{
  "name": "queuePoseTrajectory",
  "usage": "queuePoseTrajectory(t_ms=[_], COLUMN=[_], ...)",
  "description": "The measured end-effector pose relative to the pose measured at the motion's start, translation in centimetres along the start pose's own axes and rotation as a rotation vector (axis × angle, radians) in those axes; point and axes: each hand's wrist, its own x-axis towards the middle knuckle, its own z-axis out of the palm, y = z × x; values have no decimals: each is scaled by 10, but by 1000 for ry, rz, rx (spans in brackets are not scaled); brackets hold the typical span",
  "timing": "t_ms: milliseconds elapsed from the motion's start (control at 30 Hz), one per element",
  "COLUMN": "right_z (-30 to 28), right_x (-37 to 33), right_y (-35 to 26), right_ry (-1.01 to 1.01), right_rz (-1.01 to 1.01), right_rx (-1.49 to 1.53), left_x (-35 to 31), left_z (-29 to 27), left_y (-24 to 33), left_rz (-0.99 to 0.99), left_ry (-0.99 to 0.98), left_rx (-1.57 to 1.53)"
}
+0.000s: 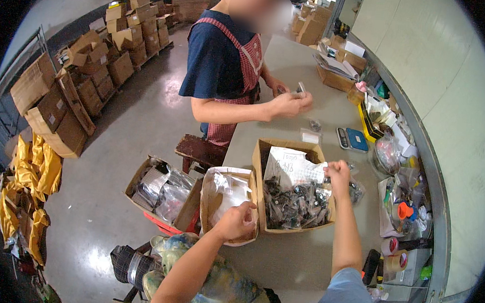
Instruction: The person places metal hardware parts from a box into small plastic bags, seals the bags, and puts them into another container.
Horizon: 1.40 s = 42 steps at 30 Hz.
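My right hand is over the right side of a deep cardboard box, fingers pinched at the edge of a white paper sheet with handwriting. The sheet lies on many small dark parts in clear plastic bags that fill the box. My left hand hovers over the near right side of a shallower cardboard box with white papers in it. Its fingers are curled together; whatever they hold is too small to make out.
Across the grey table, a co-worker's hands hold a small object. A blue scale lies to the right, with tape rolls nearer. Left of my boxes stands a carton of bagged parts beside a wooden stool.
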Motion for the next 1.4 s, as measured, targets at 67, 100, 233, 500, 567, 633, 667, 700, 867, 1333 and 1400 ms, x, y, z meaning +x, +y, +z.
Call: queuePoseTrajectory(t_ms=[67,100,233,500,567,633,667,700,867,1333,1400], right_z=[10,22,62,85,79,74,59,45,54,100,99], right_x=[43,51,67,53,54,49,49,48,-27,-152,-154], right_y=[9,0,-13,11,13,2,4,7,-67,-154,-171], right_ry=[-55,-108,-297,-69,-71,12,24,32,-413,-870,-729], right_rz=[93,27,4,374,287,101,-53,-201,-48,-108,47], right_rx=[-154,-430,-1197,-1033,-1058,-941,-830,-717,79,-6,357], left_x=[3,3,2,3,3,0,1,3,0,-25,-24], left_z=[4,2,-2,-3,-1,-1,-2,-2,4,-19,-14], left_y=[-3,-3,-5,-1,-4,-4,1,4,-15,18,14], left_rz=[0,-10,-36,-18,7,-39,-87,-136,-56,-124,-24], left_ry=[-6,-3,13,29,55,69,65,58,40,-275,-326], left_rx=[-8,-10,-47,-77,-62,-100,-150,-201,-386,-1145,-1008])
